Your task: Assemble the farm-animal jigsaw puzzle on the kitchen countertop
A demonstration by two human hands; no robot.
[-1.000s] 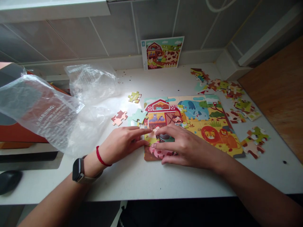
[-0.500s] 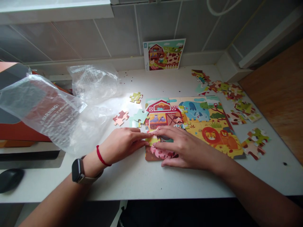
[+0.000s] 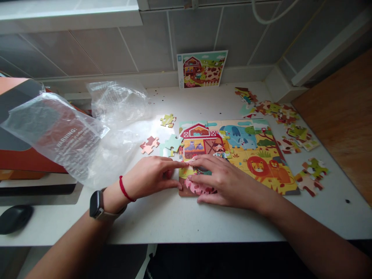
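Observation:
A jigsaw puzzle lies on the white table, with a barn scene over its left part and elephants and lions to the right. At its left edge is my left hand, index finger stretched onto the pieces and thumb apart at the lower left corner. My right hand lies over the barn scene with fingers spread, hiding some of the pieces beneath. Just left of the puzzle are a pale green puzzle piece, a pink-brown piece and a yellow-green piece.
A picture card leans against the tiled wall. Loose puzzle pieces are scattered along the right side. Clear plastic bags lie at left beside an orange and grey box. A black mouse is at the left front.
My left thumb has moved down, away from the index finger, to the puzzle's lower left corner. My right hand has stayed nearly still. The view has shifted slightly.

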